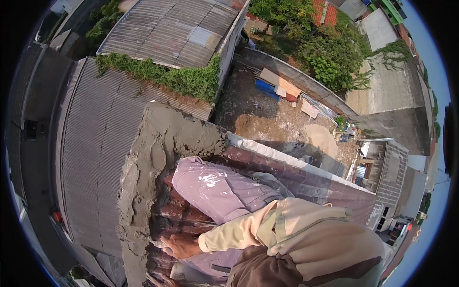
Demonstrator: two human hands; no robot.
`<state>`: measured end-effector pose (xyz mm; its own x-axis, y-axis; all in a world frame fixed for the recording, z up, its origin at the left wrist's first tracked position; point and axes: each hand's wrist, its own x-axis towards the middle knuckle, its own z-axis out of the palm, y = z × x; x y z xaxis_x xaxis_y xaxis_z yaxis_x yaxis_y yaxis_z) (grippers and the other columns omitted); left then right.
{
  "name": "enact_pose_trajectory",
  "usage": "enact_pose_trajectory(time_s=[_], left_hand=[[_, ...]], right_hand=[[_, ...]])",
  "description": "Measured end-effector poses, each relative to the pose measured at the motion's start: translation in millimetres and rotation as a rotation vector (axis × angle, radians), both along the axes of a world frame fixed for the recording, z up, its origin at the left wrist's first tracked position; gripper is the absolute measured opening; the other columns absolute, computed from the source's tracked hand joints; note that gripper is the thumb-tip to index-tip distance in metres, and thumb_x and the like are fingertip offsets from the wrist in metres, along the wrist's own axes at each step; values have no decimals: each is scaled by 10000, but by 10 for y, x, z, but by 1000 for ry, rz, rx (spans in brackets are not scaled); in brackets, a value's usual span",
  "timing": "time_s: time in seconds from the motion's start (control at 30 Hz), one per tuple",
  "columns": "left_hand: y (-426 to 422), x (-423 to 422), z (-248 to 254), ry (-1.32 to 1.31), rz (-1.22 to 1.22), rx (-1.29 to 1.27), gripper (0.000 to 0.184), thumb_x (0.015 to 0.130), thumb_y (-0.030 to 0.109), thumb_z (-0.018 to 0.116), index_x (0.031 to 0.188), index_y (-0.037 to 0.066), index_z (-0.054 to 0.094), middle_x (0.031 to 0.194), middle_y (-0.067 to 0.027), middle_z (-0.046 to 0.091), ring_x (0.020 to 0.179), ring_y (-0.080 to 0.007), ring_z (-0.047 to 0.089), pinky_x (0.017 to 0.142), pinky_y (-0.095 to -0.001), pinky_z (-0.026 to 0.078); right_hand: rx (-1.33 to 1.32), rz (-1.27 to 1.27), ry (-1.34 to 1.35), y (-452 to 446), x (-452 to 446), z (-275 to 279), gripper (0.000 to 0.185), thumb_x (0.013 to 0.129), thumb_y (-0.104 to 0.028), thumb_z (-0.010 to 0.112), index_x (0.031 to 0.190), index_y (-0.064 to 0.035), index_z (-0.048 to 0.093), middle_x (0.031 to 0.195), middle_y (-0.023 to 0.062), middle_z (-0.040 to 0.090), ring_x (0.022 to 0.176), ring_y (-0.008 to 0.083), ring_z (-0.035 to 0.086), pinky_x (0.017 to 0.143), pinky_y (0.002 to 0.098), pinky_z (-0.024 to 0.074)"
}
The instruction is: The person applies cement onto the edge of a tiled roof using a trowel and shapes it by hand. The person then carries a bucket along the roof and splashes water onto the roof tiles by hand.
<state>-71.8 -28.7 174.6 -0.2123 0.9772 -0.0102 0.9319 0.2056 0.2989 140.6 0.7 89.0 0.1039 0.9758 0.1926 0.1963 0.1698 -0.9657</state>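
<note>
My right hand (180,245), at the end of a beige sleeve (239,232), rests low at the inner edge of the wet grey mortar (136,191). Its fingers are apart, with pale mortar on the tips, and no tool shows in it. Below it, my left hand (163,281) is partly cut off by the bottom of the view; its visible fingers are spread near the mortar. Reddish-brown roof tiles (184,210) lie beside the mortar, under my bent leg in paint-spotted mauve trousers (220,189).
A white-topped wall edge (296,162) runs down to the right, with a drop to a dirt yard (258,125) beyond. Left of the mortar lies a lower corrugated roof (95,158). Another corrugated roof (177,31) with green vines (167,76) stands above.
</note>
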Motion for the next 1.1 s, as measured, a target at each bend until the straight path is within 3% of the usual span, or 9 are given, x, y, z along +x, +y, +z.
enact_pose_trajectory(time_s=[0.1,0.37,0.5,0.63,0.77,0.87,0.93,1.03,1.1], left_hand=[[17,27,19,66,20,25,550,984,211,554,1478,10,423,1471,-244,478,1315,-373,503,1087,-425,390],[-374,-33,265,140,127,157,574,965,209,576,1468,-22,423,1464,-248,483,1310,-369,504,1107,-412,378],[-835,180,529,96,326,261,631,897,144,612,1483,19,417,1514,-244,416,1405,-410,381,1168,-449,300],[-1611,240,689,144,621,308,716,849,116,636,1506,22,370,1515,-247,397,1448,-420,305,1177,-470,285],[-2445,260,424,279,1058,399,779,844,160,689,1510,-20,328,1534,-244,370,1440,-418,321,1183,-455,276],[-2887,42,-137,-194,1294,588,1045,850,340,761,1560,-45,97,1545,-323,297,1447,-380,325,1181,-418,271],[-2927,-206,-269,-846,1441,702,1169,846,382,777,1561,-25,-54,1566,-291,282,1420,-333,373,1130,-376,346],[-2889,-554,-456,-1101,1364,782,1089,835,346,791,1570,-24,77,1541,-228,365,1380,-294,426,1101,-361,383],[-2979,-782,-773,-1342,1168,926,894,826,268,789,1520,-24,305,1413,-167,530,1247,-253,546,1040,-370,446]], right_hand=[[180,-92,-287,38,64,-6,616,904,-238,638,1303,170,408,715,236,550,608,369,525,552,470,402],[-214,226,-118,72,336,180,586,937,-318,611,1285,135,482,856,283,667,775,386,632,704,458,494],[-327,308,74,400,614,509,303,955,-292,589,972,-1,507,727,307,595,761,520,604,619,526,479],[-549,483,271,537,581,820,286,1026,-306,517,953,-29,532,607,62,562,429,123,549,417,277,433],[-575,730,191,651,597,972,235,1029,-266,507,1040,-36,549,648,40,553,452,103,518,423,269,408],[-338,937,-125,809,476,1367,240,1013,-242,534,1098,-19,561,700,72,594,531,147,580,490,304,441],[-110,1042,-314,884,323,1641,249,1000,-225,556,1124,-10,565,727,96,620,574,190,616,531,328,459],[403,1241,-530,972,-49,2074,319,880,-152,655,1162,-25,575,924,163,658,757,366,636,621,395,483],[522,1300,-762,1005,-305,2389,330,847,-138,660,1151,-34,583,931,150,646,785,351,640,639,402,489]])
